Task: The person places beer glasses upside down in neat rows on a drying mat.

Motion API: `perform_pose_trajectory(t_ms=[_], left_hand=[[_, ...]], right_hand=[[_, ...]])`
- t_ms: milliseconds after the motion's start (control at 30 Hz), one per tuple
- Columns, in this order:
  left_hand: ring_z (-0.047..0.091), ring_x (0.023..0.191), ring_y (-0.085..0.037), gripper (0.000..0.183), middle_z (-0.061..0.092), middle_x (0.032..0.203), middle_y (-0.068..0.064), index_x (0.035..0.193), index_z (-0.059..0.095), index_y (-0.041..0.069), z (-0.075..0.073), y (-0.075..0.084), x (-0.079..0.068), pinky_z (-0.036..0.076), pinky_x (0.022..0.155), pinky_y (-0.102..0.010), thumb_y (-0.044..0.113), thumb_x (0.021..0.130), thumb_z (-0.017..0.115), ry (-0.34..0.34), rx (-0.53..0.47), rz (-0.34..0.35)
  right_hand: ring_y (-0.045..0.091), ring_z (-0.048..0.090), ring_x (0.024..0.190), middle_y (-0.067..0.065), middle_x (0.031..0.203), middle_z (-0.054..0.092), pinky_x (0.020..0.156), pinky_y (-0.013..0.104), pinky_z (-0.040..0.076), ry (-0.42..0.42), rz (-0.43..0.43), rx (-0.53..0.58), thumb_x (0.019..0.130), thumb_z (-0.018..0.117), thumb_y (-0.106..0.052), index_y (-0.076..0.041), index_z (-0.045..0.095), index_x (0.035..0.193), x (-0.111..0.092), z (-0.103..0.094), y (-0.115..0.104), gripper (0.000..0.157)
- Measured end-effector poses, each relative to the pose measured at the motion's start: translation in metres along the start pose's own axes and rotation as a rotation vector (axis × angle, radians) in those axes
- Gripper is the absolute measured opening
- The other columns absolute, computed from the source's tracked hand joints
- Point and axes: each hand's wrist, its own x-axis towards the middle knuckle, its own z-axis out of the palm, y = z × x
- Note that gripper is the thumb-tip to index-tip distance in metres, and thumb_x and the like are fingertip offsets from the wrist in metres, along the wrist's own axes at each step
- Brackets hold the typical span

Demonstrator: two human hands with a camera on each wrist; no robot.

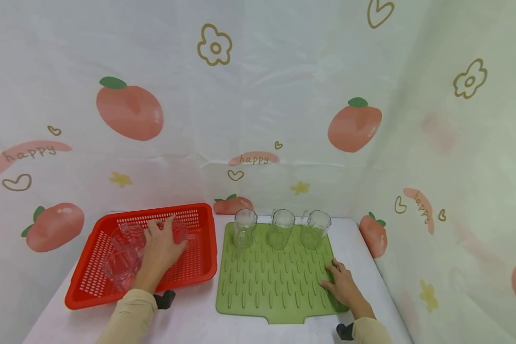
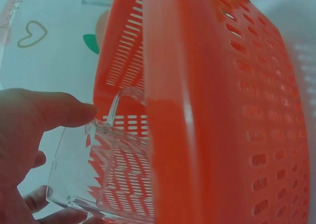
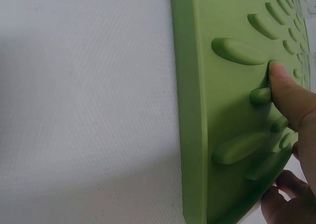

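Note:
My left hand point(image 1: 161, 248) reaches into the red basket point(image 1: 212, 267) and grips a clear glass mug point(image 2: 74, 169), thumb at its rim and fingers along the far side. The mug's handle point(image 2: 116, 108) shows in the left wrist view. Two other glass mugs point(image 1: 122, 267) sit left of that hand in the basket. My right hand point(image 1: 344, 286) holds the right edge of a green drying mat point(image 1: 279, 286); its thumb point(image 3: 281, 78) lies on the ridged top, with the other fingers curled at the edge.
Three glass mugs stand in a row along the mat's back edge: a left one point(image 1: 245, 229), a middle one point(image 1: 281, 229) and a right one point(image 1: 316, 229). Behind the white table point(image 1: 189, 315) hangs a printed cloth point(image 1: 275, 95), which also runs along the right side.

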Motion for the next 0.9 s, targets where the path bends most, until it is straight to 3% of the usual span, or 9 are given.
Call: perform_pose_trajectory(t_ms=[167,267,433,567,733,900], left_hand=[[0.035,0.123,-0.053,0.095,0.029,0.156,-0.027,0.16,0.031,0.018,0.002,0.001,0.002,0.05,0.09,-0.075,0.024,0.079,0.081,-0.023,0.071,0.046],[0.035,0.12,-0.056,0.091,0.033,0.154,-0.026,0.158,0.036,0.02,0.002,0.002,0.002,0.05,0.088,-0.076,0.025,0.079,0.081,-0.053,0.111,0.05],[0.037,0.117,-0.062,0.082,0.028,0.15,-0.03,0.151,0.045,0.016,0.002,0.002,0.001,0.05,0.085,-0.078,0.023,0.078,0.082,-0.102,0.117,0.024],[0.04,0.115,-0.062,0.072,0.029,0.147,-0.032,0.142,0.049,0.012,0.004,0.0,0.001,0.051,0.085,-0.076,0.023,0.078,0.082,-0.114,0.11,0.051],[0.038,0.114,-0.057,0.058,0.036,0.139,-0.031,0.123,0.053,0.013,0.009,0.001,-0.002,0.054,0.083,-0.072,0.018,0.075,0.086,-0.099,0.126,0.093],[0.039,0.116,-0.056,0.061,0.039,0.139,-0.028,0.126,0.057,0.015,0.012,0.0,-0.002,0.054,0.085,-0.073,0.019,0.074,0.088,-0.074,0.14,0.12]], right_hand=[[0.058,0.038,0.135,0.032,0.158,0.03,0.104,0.067,0.043,0.001,0.0,0.008,0.093,0.074,-0.031,0.003,0.051,0.144,-0.001,-0.001,0.0,0.066],[0.058,0.038,0.135,0.033,0.159,0.03,0.105,0.067,0.043,-0.002,0.001,0.018,0.093,0.074,-0.031,0.004,0.051,0.144,-0.001,0.0,0.0,0.066],[0.058,0.039,0.135,0.032,0.158,0.031,0.105,0.067,0.043,0.009,0.002,0.018,0.092,0.074,-0.03,0.004,0.052,0.143,-0.001,0.001,0.001,0.065],[0.058,0.039,0.135,0.032,0.158,0.032,0.104,0.067,0.043,0.01,0.004,0.016,0.092,0.075,-0.03,0.004,0.052,0.143,-0.001,0.001,0.001,0.065],[0.057,0.038,0.136,0.032,0.158,0.031,0.105,0.067,0.043,0.006,0.008,0.019,0.092,0.075,-0.03,0.004,0.051,0.143,-0.001,0.001,0.001,0.066],[0.058,0.038,0.136,0.032,0.158,0.031,0.105,0.067,0.042,0.007,0.011,0.024,0.091,0.075,-0.029,0.004,0.052,0.143,0.001,0.002,0.001,0.066]])
